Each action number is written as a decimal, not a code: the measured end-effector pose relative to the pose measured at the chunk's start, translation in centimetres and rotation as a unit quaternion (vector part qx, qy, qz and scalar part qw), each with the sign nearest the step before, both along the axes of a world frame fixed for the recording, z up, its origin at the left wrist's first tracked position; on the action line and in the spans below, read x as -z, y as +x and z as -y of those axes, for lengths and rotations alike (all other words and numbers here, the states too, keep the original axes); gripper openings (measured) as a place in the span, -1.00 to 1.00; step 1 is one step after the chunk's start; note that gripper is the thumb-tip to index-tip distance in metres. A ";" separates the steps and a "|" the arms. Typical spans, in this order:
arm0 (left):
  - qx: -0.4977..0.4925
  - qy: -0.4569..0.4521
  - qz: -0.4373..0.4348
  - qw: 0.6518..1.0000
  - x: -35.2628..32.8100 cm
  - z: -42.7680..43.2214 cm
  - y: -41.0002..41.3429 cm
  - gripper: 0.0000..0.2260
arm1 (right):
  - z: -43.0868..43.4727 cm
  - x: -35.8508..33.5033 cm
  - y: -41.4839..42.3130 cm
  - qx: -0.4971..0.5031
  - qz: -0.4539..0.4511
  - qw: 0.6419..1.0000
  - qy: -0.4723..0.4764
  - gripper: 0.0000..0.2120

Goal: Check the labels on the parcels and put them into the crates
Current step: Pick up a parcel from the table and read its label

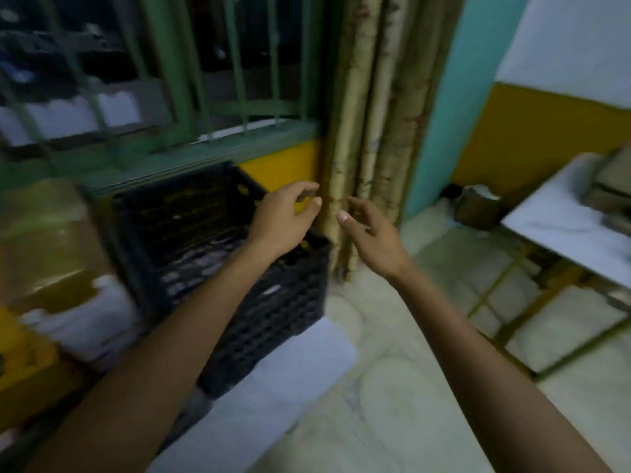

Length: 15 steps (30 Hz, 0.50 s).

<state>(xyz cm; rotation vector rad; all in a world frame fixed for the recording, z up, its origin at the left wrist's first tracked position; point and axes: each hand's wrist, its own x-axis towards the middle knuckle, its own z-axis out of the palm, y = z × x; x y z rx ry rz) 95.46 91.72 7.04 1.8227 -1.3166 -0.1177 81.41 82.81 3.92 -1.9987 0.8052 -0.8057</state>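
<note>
A black lattice crate [259,322] stands on a white surface [273,404] under the barred window; blurred pale shapes lie inside it. My left hand [285,216] hovers over the crate's right rim with loosely curled fingers and holds nothing. My right hand [372,240] is beside it, just right of the crate, fingers relaxed and empty. Brown parcels [611,186] are stacked on a white table [560,230] at the far right. The whole picture is motion-blurred.
A brown cardboard box [47,240] and white packets [85,322] sit left of the crate. Bamboo poles [368,131] lean in the corner behind my hands. A dark bin [476,208] stands on the tiled floor by the teal wall.
</note>
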 end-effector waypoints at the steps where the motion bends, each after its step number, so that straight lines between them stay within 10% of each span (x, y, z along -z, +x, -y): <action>1: 0.024 0.002 -0.010 1.000 0.0 2.6 -2.8 -0.72 | 1.9 0.1 -3.3 0.034 -0.001 0.999 0.004 -0.52; 15: 0.375 0.103 -0.113 0.914 4.0 30.4 -38.3 -0.71 | 17.4 1.2 -44.0 0.426 0.044 0.902 0.051 -0.63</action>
